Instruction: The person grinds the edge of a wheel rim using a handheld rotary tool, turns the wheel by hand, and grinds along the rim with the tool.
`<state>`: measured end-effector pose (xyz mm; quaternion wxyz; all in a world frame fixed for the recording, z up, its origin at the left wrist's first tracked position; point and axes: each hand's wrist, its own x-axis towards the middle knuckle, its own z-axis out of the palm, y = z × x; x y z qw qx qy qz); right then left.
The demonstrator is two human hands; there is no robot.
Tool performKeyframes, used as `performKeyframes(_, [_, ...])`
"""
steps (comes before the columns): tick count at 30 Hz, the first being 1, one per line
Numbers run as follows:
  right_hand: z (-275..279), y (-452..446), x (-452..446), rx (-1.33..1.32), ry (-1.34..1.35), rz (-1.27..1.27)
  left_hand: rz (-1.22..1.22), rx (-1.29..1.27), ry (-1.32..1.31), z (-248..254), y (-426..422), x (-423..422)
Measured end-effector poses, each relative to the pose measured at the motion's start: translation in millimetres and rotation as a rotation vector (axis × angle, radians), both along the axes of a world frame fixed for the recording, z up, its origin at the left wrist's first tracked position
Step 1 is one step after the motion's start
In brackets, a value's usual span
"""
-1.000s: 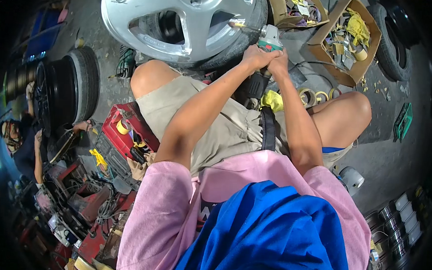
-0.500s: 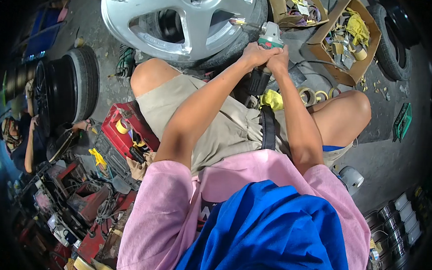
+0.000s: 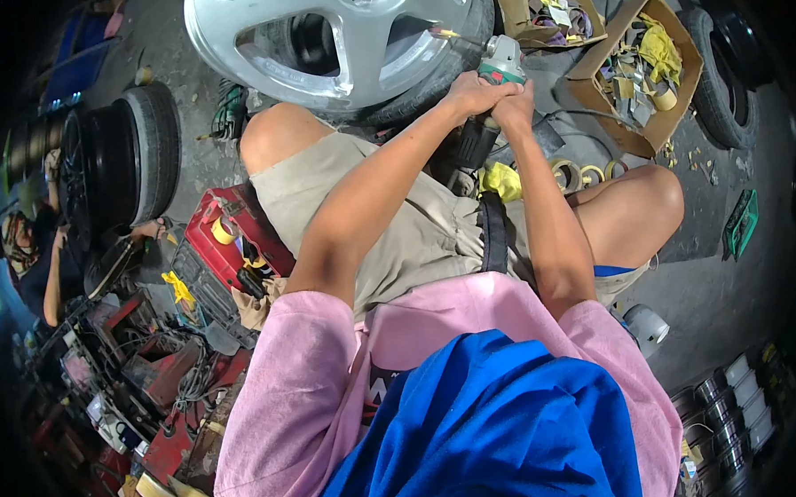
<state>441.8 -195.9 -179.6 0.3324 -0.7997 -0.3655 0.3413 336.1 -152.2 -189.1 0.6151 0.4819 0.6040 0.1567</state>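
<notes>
Both hands are wrapped round a green and grey angle grinder (image 3: 502,58), its dark handle pointing back toward my lap. My left hand (image 3: 477,96) closes on its body from the left. Against it, on the right side, my right hand (image 3: 515,110) also grips the tool. A thin shaft runs left from the grinder head to a small, blurred yellowish tip (image 3: 443,33). That tip is over an opening of the silver alloy wheel (image 3: 367,47); whether it touches metal I cannot tell. The wheel lies on a tyre (image 3: 450,82) in front of my knees.
Cardboard boxes of scraps (image 3: 630,125) stand ahead right, beside another tyre (image 3: 722,103). Tape rolls (image 3: 592,175) and a yellow cloth (image 3: 503,182) lie near my right leg. An open red toolbox (image 3: 239,233) sits at my left. Another person (image 3: 38,259) is at far left by wheels.
The shaft's tip has shifted slightly up and to the right over the wheel opening. The grinder's handle has tilted a little, with both hands still round the tool.
</notes>
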Motion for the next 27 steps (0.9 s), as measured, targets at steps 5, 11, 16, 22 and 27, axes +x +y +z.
performKeyframes(5, [-9, 7, 10, -0.007, 0.064, 0.072, -0.002, 0.012, 0.034, 1, 1, 1])
performKeyframes(11, [14, 0, -7, 0.082, -0.129, 0.001, 0.013, -0.028, -0.085, 38, -2, -8])
performKeyframes(16, [16, -4, 0, 0.004, -0.113, 0.041, -0.019, -0.101, -0.246, 43, -12, -9])
performKeyframes(22, [23, 0, 0, -0.051, -0.106, 0.069, -0.016, -0.115, -0.197, 42, -10, -6])
performKeyframes(27, [21, 4, -2, -0.079, -0.097, 0.021, 0.019, -0.069, -0.183, 48, -12, -6])
